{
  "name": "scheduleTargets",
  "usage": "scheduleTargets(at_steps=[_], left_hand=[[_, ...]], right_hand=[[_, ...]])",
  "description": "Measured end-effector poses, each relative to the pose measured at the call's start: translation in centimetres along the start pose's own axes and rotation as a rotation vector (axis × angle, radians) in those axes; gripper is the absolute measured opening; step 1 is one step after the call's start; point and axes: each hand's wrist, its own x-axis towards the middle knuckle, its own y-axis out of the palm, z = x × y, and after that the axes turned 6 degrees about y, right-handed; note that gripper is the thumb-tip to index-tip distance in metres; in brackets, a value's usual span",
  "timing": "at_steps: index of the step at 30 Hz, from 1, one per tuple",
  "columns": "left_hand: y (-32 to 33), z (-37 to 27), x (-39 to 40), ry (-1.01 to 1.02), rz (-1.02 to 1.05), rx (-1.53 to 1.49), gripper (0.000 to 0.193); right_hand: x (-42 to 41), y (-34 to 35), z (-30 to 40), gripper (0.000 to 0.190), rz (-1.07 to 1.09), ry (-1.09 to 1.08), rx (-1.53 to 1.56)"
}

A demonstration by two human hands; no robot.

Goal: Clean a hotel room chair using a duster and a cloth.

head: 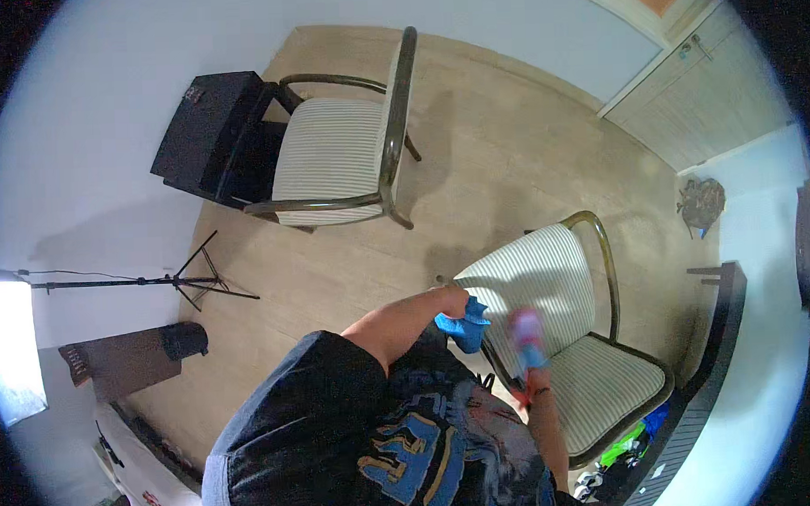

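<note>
My left hand [452,301] grips a crumpled blue cloth [466,324], held out beside the backrest of a striped armchair [543,281]. In my right hand [538,382] is a pink and blue object [527,329], blurred by motion, so its kind cannot be told. It is over the lower part of that backrest; whether it touches the fabric is unclear. Something red, also blurred, shows by the right hand's wrist. The chair has pale striped upholstery and a dark, glossy frame, and its seat lies to the right of my right forearm.
A second striped armchair [335,158] stands against a black cabinet [207,133]. To the left are a lit lamp [10,350] on a tripod stand [198,281] and a dark bin [184,341]. A backpack [701,206] rests by the right wall, near a door [700,95].
</note>
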Motion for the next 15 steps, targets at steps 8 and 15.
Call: scheduleTargets(at_steps=[8, 15], left_hand=[[2.9, 6.3, -7.7, 0.032, -0.170, -0.114, 0.022], [0.1, 9.1, -15.0, -0.328, -0.413, -0.449, 0.024]], right_hand=[[-1.7, 3.3, 3.0, 0.031, 0.021, 0.110, -0.034], [-6.6, 7.9, 8.6, 0.023, -0.315, 0.241, 0.185]])
